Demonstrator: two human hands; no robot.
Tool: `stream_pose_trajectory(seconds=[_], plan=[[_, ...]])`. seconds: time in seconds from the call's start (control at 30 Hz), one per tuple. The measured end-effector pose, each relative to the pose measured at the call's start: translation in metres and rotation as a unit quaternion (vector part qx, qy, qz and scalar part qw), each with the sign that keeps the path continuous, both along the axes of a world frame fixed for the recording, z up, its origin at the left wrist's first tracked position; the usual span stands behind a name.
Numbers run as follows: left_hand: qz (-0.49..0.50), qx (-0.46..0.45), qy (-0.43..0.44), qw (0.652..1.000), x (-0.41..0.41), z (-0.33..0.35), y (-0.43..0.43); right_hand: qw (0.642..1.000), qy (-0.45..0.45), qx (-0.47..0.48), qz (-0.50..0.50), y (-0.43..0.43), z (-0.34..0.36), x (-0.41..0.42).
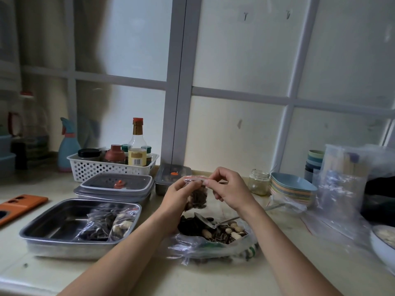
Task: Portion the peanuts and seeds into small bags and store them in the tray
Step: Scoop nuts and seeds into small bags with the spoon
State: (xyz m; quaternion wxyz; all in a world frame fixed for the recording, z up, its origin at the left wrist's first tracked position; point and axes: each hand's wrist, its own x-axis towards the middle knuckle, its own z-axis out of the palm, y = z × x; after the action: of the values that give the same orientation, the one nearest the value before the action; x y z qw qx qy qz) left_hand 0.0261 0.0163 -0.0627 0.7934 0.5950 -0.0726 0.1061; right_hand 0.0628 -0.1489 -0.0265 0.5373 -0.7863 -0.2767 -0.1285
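Note:
A small clear zip bag (197,196) with a red seal strip, part full of dark seeds, hangs above the counter. My left hand (178,196) grips its left side and my right hand (227,189) pinches the seal at the top right. Below them lies a big open plastic bag (213,244) of peanuts and sunflower seeds with a metal spoon (208,220) resting in it. To the left stands a steel tray (53,231) holding two filled small bags (109,224).
Lidded containers (115,186) and a white basket of bottles (111,165) stand behind the tray. An orange phone (19,207) lies far left. A glass jar (259,182), stacked coloured plates (291,189) and loose clear bags (339,189) fill the right side.

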Motion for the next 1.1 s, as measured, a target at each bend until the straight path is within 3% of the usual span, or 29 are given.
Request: stream_pose_trajectory(seconds=[0.3,1.1], plan=[[0.027,-0.011,0.004,1.0,0.003,0.0015,0.0021,0.998,-0.061,-0.015,-0.012,0.0029,-0.0007,-0.0038],[0.024,-0.008,0.009,1.0,0.0015,0.0009,-0.001,1.0,-0.005,-0.018,-0.014,0.002,-0.0045,0.0016]])
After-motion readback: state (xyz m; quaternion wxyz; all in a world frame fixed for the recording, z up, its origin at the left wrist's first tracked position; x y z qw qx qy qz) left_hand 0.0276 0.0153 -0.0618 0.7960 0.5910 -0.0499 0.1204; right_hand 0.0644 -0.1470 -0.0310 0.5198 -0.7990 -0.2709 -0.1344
